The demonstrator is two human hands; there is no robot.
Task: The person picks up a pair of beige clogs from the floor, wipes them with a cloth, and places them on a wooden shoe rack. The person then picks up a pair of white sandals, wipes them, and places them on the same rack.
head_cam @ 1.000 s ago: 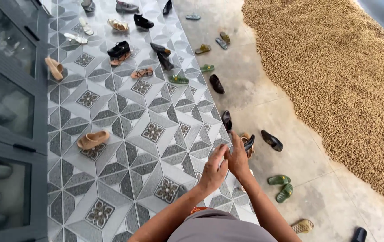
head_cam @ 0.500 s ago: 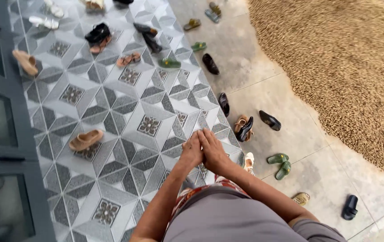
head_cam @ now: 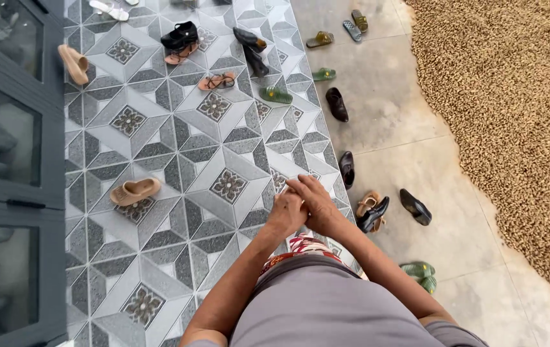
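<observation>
My left hand (head_cam: pixel 286 215) and right hand (head_cam: pixel 313 202) are pressed together in front of my waist, the right laid over the back of the left, its fingers (head_cam: pixel 299 187) lying flat across the left knuckles. Neither hand holds or pinches any object; each closes only on the other. Both hover above the patterned grey tile floor (head_cam: pixel 178 167), close to its edge where bare concrete (head_cam: pixel 390 135) begins. Nearest footwear: a tan sandal with a black shoe lying across it (head_cam: pixel 371 212), just beside my right hand on the concrete; a single black shoe (head_cam: pixel 415 206) a little further right; another black shoe (head_cam: pixel 347 168) at the tile edge above my hands. A pair of green slippers (head_cam: pixel 420 275) sits near my right forearm. A beige clog (head_cam: pixel 135 191) lies on the tiles well apart to my left. Further shoes and sandals are scattered along the far end of the floor. A wide spread of brown grain or nuts (head_cam: pixel 519 115) covers the concrete on the right. Grey glass-panelled doors (head_cam: pixel 11 160) run along the left side.
</observation>
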